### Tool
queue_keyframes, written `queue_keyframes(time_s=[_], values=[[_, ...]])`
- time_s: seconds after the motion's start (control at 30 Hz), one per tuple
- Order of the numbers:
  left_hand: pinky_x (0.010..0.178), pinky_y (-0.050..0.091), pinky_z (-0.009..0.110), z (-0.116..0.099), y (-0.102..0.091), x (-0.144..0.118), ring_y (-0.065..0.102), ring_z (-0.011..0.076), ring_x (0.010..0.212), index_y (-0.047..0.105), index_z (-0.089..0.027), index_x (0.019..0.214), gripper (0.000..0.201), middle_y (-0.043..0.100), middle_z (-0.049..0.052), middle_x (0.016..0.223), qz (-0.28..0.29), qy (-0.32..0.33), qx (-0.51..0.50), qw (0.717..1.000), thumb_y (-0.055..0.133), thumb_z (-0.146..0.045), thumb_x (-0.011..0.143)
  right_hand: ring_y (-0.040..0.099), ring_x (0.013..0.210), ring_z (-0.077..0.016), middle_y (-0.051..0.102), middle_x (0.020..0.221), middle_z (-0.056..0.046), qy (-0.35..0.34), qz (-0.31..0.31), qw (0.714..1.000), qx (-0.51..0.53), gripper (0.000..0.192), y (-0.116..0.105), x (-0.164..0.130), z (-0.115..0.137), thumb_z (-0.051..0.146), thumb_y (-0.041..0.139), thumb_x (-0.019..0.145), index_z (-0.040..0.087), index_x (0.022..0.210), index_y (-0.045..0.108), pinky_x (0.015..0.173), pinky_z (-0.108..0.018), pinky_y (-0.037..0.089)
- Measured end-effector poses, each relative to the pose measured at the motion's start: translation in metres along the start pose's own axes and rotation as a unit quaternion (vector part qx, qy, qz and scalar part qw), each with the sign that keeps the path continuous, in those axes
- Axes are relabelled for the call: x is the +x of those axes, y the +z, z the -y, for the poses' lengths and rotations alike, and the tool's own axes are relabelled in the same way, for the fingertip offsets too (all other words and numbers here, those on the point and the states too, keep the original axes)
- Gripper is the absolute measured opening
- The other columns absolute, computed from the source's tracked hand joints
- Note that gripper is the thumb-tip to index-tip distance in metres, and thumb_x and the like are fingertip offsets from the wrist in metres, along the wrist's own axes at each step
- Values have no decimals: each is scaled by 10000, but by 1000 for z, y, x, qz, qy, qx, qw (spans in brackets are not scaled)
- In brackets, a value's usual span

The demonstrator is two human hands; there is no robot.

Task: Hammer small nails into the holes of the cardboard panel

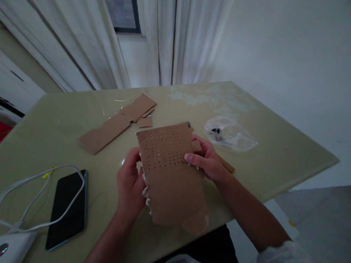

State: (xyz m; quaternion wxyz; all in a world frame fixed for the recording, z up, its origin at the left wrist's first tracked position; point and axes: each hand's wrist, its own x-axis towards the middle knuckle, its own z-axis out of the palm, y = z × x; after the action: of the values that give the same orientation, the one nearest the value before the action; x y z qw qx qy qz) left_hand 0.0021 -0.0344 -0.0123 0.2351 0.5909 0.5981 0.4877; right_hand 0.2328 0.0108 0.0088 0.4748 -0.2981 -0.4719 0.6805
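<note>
Closest to the person, both hands hold up a brown cardboard sheet (172, 175) above the near edge of the worktop (267, 150). The left hand (131, 185) grips the sheet's left side, with its fingers curled behind. The right hand (208, 161) grips the right side, with its thumb pressed on the front. The top half of the sheet is full of little holes in rows. Small white bits stick out along its left edge.

To the left, a black phone (67, 209) lies flat on the worktop. A white cable (33, 182) loops over it and runs to a white box (8, 252) at the corner.

Further back on the right sits a crumpled clear plastic bag (231, 134) with something dark inside. Further back in the middle lie loose cardboard strips (116, 123). Behind the worktop hang white curtains (164, 38).
</note>
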Motion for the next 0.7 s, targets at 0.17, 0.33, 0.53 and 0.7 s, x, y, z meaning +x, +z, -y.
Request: queue_keyframes(time_s=[0.17, 0.33, 0.53, 0.7], values=[[924, 634, 377, -15, -7, 5, 767, 209, 1032, 742, -239, 1204, 249, 800, 63, 1148, -209, 71, -41, 974, 553, -395, 1163, 759, 773, -158, 807, 978, 2, -25, -40, 999, -10, 419, 3, -1, 1, 404, 994, 826, 264, 1113, 723, 712, -278, 664], [945, 597, 398, -20, -2, -12, 724, 229, 1070, 782, -292, 1319, 242, 773, 59, 1187, -74, 228, -12, 971, 730, -304, 1083, 717, 781, -136, 768, 940, 8, -47, -4, 997, -54, 369, 5, -1, 2, 375, 987, 838, 246, 1071, 732, 701, -235, 617], [918, 563, 355, -26, 9, -14, 694, 186, 967, 812, -283, 1149, 204, 778, 13, 1043, -29, 274, 3, 961, 806, -126, 1019, 638, 701, -129, 724, 867, 20, -61, 23, 991, -113, 375, 4, 0, 1, 388, 991, 822, 244, 975, 681, 623, -236, 541], [873, 576, 324, -21, 11, -14, 704, 168, 981, 792, -261, 1116, 231, 779, 23, 1069, -28, 295, -37, 955, 738, -52, 1034, 663, 791, -169, 751, 933, -21, -100, 49, 980, -163, 344, 7, 2, 6, 409, 969, 830, 232, 1011, 735, 688, -280, 570]])
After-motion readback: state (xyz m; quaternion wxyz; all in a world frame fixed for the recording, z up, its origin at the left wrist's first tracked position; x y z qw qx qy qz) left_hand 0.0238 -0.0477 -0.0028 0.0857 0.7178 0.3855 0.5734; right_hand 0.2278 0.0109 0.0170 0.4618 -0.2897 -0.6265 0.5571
